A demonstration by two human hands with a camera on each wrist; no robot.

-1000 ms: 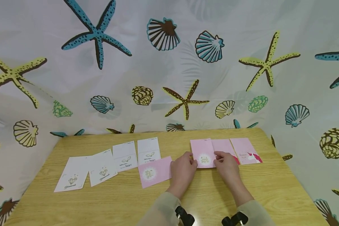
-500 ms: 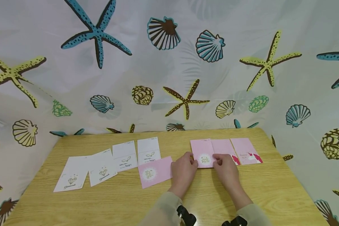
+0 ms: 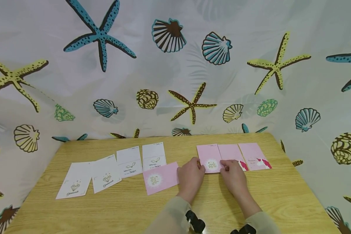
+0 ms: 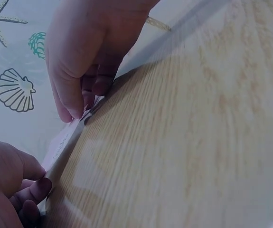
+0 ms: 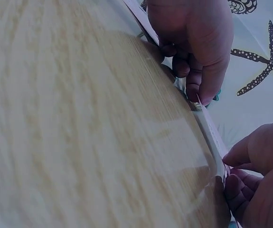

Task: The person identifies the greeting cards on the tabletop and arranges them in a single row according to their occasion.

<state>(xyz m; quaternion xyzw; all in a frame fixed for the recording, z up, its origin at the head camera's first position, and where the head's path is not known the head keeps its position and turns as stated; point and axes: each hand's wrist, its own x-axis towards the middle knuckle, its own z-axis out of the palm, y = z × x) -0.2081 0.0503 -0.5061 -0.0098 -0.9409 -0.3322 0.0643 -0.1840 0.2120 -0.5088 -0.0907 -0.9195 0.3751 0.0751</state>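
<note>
From here I have the left-hand grip (image 3: 191,177) and right-hand grip (image 3: 234,177) pinched closed on opposite sides of the pink Smile More card (image 3: 209,154), left of the unicorn cards (image 3: 251,152) on the surface (image 3: 128,213), presumably keeping it straight.

Left hand (image 3: 190,177) and right hand (image 3: 235,178) pinch a gold-lettered pink card (image 3: 209,156).

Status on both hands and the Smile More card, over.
Left hand and right hand: pinching Smile More card at lower sides. Nearest unicorn card: close on its right, partly behind right hand.
</note>
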